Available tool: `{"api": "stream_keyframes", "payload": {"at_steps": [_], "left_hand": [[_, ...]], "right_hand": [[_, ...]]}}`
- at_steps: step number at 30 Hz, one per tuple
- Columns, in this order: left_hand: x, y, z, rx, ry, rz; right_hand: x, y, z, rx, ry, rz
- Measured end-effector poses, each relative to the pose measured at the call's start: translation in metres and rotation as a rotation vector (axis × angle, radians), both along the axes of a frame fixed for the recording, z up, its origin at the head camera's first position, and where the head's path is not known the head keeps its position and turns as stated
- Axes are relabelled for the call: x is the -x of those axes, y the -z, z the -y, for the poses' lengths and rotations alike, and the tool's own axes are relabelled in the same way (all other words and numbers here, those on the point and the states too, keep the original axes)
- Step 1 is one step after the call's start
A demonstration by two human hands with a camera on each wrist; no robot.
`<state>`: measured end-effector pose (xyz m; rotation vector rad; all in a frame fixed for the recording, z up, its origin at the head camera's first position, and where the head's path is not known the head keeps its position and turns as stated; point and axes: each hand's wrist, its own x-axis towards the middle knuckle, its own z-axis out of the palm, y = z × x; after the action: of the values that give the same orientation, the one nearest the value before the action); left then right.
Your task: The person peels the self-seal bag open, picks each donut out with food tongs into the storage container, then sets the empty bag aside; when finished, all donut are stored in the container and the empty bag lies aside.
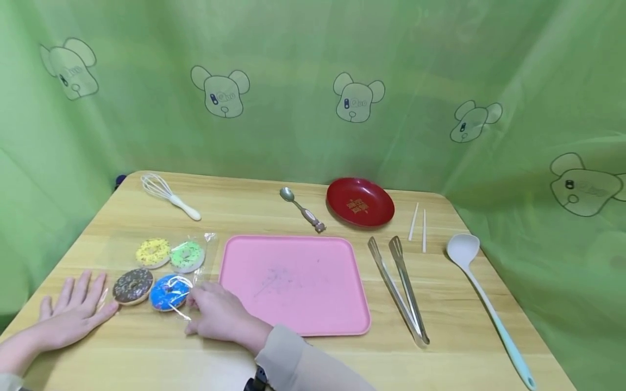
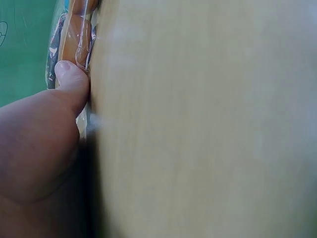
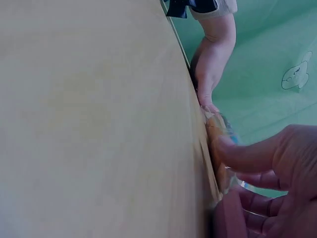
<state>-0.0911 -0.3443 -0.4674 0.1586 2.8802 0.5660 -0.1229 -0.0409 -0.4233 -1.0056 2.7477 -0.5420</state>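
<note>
A clear plastic bag (image 1: 163, 271) lies flat on the wooden surface (image 1: 146, 361), between the two hands. In it are four doughnuts in two rows: the yellow doughnut (image 1: 145, 255) and the green doughnut (image 1: 188, 263) behind, the brown doughnut (image 1: 125, 288) and the blue doughnut (image 1: 163, 296) in front.

The left hand (image 1: 73, 319) rests on the surface with its palm down and its fingers (image 1: 80, 289) spread. Its thumb reaches toward the bag and its tip is at the bag's edge, just beside the brown doughnut.

The right hand (image 1: 221, 315) is at the opposite side — its fingers are bent at the bag's edge, close against the blue doughnut, and its thumb stands a little apart from them. In the right wrist view this thumb lies along the side of a doughnut; whether thumb and fingers pinch the thin film, I cannot tell.

Just to the right of the bag is a pink tray (image 1: 293, 285), and the right hand hides a part of its near left corner. Behind the bag lies a white whisk (image 1: 182, 205).
</note>
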Motion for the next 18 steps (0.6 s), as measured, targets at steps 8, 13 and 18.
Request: {"api": "stream_keyframes", "payload": {"at_steps": [8, 13, 18], "left_hand": [[0.0019, 0.0038, 0.0024, 0.007, -0.002, -0.008], [0.0011, 0.0013, 0.0010, 0.008, -0.002, -0.012], [-0.0012, -0.0003, -0.0013, 0.000, -0.007, -0.012]], "right_hand": [[-0.0044, 0.0007, 0.0015, -0.038, -0.017, -0.072], [-0.0034, 0.0007, 0.0002, 0.030, -0.058, -0.097], [-0.0029, 0.0023, -0.0029, 0.142, -0.040, -0.014]]}}
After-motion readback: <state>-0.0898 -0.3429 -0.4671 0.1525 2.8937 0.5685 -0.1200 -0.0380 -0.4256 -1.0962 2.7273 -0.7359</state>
